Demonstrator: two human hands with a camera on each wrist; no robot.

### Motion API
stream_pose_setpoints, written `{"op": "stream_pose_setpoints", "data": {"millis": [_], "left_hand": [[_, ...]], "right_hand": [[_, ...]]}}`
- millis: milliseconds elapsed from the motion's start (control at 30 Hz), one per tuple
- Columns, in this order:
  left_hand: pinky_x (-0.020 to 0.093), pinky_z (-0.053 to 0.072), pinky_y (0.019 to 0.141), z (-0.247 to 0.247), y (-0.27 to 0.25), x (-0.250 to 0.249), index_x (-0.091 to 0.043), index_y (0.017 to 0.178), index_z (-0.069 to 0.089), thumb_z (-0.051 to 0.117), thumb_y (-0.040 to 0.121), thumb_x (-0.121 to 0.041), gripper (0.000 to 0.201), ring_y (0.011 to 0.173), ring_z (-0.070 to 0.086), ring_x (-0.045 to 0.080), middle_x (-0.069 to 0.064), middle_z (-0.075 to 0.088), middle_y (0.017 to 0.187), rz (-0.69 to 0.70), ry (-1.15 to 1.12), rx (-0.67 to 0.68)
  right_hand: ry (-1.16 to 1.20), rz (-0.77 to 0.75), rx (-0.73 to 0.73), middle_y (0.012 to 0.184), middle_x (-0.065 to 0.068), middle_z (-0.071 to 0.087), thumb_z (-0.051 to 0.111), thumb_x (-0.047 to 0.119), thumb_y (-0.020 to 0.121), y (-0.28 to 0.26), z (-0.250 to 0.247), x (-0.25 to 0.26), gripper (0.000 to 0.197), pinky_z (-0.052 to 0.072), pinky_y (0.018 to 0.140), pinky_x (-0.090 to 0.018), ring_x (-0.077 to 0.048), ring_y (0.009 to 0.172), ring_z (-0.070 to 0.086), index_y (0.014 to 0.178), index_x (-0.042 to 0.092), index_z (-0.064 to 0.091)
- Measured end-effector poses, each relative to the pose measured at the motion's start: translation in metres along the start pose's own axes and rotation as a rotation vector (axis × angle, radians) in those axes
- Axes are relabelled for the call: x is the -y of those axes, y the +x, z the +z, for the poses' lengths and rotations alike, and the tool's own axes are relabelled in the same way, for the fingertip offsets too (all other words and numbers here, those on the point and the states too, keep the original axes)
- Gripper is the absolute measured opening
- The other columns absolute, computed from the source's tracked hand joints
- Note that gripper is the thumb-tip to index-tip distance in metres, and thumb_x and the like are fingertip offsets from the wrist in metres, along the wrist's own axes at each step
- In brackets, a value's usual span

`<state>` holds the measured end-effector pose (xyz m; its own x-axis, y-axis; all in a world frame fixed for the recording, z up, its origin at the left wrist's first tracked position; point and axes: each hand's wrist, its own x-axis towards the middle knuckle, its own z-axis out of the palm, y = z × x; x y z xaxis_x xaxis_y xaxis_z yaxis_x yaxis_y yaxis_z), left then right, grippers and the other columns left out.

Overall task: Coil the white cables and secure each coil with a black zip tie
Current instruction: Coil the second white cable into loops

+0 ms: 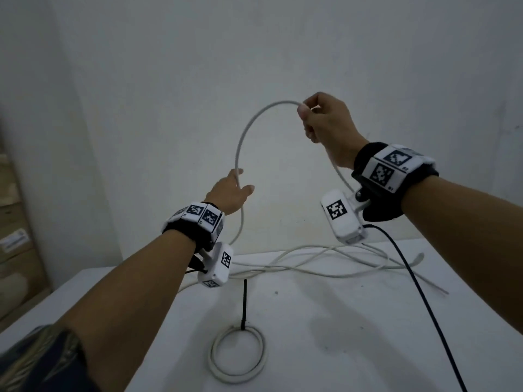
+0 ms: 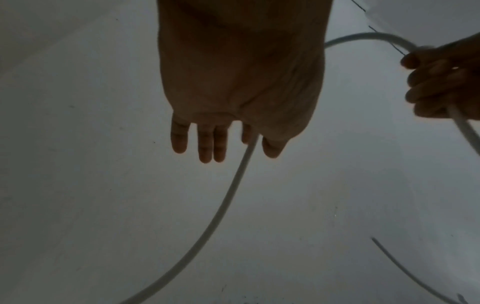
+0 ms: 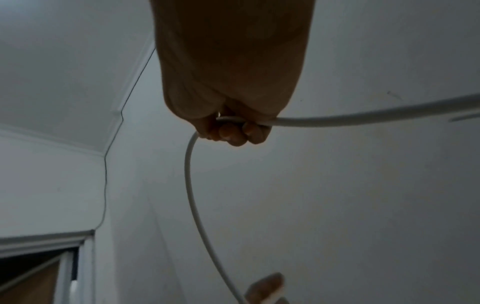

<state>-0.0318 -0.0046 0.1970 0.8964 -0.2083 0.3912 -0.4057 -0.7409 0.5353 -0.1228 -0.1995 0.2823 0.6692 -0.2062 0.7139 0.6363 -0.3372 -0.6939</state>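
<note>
Zip-tied coil (image 1: 238,354) and loose cables (image 1: 311,261) lie on table (image 1: 353,335) below both grips. Right hand (image 1: 328,123) raised, fist clenched round white cable (image 1: 249,128). Left hand (image 1: 230,192) lower, fingers straight, cable running between thumb and forefinger.

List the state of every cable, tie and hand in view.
White cable: lifted in an arc between both hands, the rest loose on the table.
Coiled cable: lying flat, bound by a black zip tie.
Right hand: fingers curled round the cable.
Left hand: fingers straight, cable running between forefinger and thumb.
</note>
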Motion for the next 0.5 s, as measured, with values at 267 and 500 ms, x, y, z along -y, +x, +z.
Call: {"op": "stream_pose_setpoints", "data": {"millis": [267,500], "left_hand": [[0.04,0.05,0.074,-0.041,-0.019,-0.018,-0.009,0.105,0.043,0.031,0.099,-0.052,0.045,0.08,0.053,0.028,0.011,0.052,0.092,-0.025,-0.422,-0.175],[0.024,0.021,0.047,-0.081,-0.029,-0.043,-0.015,0.079,0.05,0.035,0.102,-0.03,0.032,0.049,0.028,0.013,0.0,0.035,0.062,0.051,-0.634,-0.145]], "right_hand": [[0.103,0.255,0.135,0.062,-0.006,0.058,0.044,0.012,0.098,-0.037,-0.003,0.012,0.013,0.042,0.053,-0.027,-0.019,0.05,0.055,0.086,0.013,0.05],[-0.286,0.546,0.321,0.068,-0.005,0.053,0.046,0.024,0.099,-0.086,0.009,-0.015,0.024,0.045,0.05,-0.024,-0.018,0.056,0.052,0.083,0.009,0.057]]}}
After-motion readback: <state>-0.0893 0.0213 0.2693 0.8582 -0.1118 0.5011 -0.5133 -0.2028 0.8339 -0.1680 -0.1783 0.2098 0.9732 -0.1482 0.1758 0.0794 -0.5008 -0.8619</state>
